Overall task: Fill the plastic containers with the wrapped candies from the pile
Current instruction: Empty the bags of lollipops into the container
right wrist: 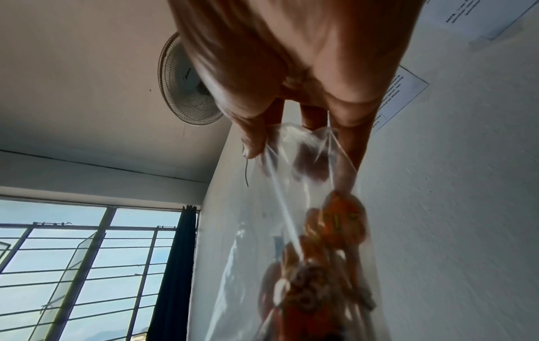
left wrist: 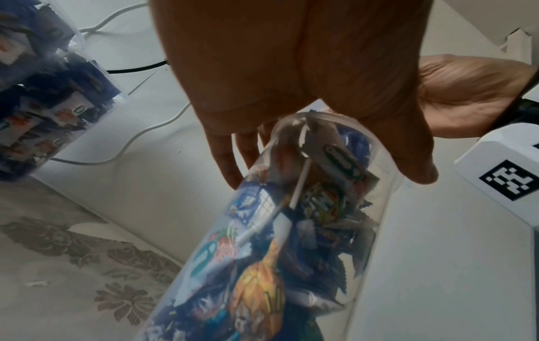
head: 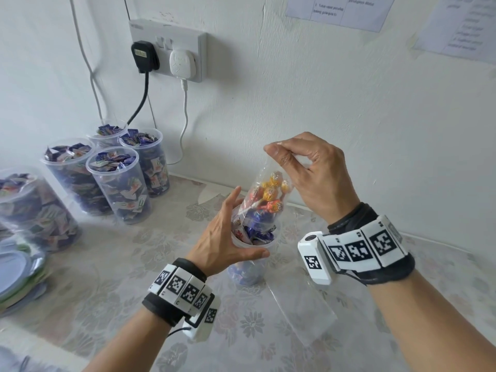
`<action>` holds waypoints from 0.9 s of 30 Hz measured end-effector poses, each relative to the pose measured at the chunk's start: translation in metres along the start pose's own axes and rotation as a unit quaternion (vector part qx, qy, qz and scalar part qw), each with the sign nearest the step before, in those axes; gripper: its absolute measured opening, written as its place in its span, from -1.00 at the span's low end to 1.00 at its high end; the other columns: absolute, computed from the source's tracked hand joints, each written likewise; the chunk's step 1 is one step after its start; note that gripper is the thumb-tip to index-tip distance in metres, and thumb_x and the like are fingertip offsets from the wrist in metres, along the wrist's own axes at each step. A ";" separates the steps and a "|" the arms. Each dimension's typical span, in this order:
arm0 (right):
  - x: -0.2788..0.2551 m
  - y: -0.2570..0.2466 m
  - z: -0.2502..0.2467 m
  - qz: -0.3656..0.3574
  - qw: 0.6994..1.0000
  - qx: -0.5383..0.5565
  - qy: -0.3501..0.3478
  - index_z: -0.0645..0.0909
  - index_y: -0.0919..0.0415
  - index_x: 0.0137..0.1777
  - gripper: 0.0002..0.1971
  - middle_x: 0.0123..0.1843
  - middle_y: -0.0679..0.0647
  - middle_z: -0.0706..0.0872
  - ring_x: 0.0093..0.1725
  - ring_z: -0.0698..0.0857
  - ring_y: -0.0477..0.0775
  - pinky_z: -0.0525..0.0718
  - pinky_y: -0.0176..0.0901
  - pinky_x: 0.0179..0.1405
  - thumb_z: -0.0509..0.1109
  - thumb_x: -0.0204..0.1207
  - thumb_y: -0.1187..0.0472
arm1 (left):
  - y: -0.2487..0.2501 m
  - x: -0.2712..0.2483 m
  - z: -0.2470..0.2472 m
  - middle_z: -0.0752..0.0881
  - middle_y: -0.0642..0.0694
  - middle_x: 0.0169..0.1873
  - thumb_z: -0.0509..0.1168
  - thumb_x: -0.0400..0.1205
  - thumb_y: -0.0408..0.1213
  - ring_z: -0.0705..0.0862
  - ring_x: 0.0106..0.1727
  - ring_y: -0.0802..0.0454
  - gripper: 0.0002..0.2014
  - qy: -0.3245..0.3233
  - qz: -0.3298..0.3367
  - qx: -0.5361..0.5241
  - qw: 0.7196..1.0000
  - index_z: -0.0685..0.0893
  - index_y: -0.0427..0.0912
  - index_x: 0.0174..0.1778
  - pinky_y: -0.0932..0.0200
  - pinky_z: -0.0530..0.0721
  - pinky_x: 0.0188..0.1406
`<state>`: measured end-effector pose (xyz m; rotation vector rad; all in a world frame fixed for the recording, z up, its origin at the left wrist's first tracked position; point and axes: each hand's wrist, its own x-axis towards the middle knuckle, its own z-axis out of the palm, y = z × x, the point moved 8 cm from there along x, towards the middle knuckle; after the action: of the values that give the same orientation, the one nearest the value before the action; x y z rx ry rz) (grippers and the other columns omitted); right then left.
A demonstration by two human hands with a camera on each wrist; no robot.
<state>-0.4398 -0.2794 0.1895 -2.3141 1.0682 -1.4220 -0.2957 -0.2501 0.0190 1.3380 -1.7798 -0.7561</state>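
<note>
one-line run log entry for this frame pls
left hand: holds container at rim | right hand: pinches lollipop bag top, bag bottom in container | filled containers: beside wall

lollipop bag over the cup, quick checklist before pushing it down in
1. Right hand pinches the top of the lollipop bag: ok.
2. Left hand steadies the cup at its rim: ok.
3. Bag's lower end inside the cup mouth: ok.
4. Room left in the cup: not ok, wrapped candies reach the rim.
5. Bag sealed: cannot tell.
6. Cup resting on the table: cannot tell, the hand hides its base.
</note>
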 end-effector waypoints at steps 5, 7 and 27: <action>-0.002 -0.012 0.007 -0.025 0.999 -0.009 -0.026 0.81 0.20 0.07 -0.74 -0.07 0.06 0.79 -0.07 0.76 -0.11 0.70 -0.29 -0.05 0.42 0.60 0.04 | 0.001 0.000 0.000 0.31 0.25 0.51 0.61 0.25 0.23 0.35 0.50 0.28 0.27 0.001 0.000 -0.005 1.000 -0.09 0.07 0.72 0.29 0.31 0.44; -0.002 -0.012 0.007 -0.030 0.999 -0.015 -0.022 0.81 0.22 0.06 -0.74 -0.08 0.07 0.79 -0.09 0.76 -0.09 0.72 -0.24 -0.07 0.42 0.60 0.05 | 0.002 0.000 0.000 0.30 0.28 0.46 0.60 0.25 0.22 0.34 0.45 0.33 0.27 0.001 0.000 -0.004 1.000 -0.09 0.05 0.72 0.36 0.28 0.38; -0.006 -0.001 0.000 0.006 1.000 0.023 -0.005 0.81 0.21 0.06 -0.76 -0.05 0.00 0.80 -0.02 0.75 -0.16 0.75 -0.22 -0.07 0.42 0.61 0.06 | 0.002 0.000 -0.002 0.43 0.03 0.52 0.59 0.24 0.26 0.44 0.36 0.30 0.16 0.006 0.014 -0.003 1.000 0.11 0.02 0.65 0.65 0.28 0.23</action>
<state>-0.4413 -0.2745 0.1854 -2.2770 1.0340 -1.4152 -0.2952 -0.2490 0.0219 1.3081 -1.7820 -0.7357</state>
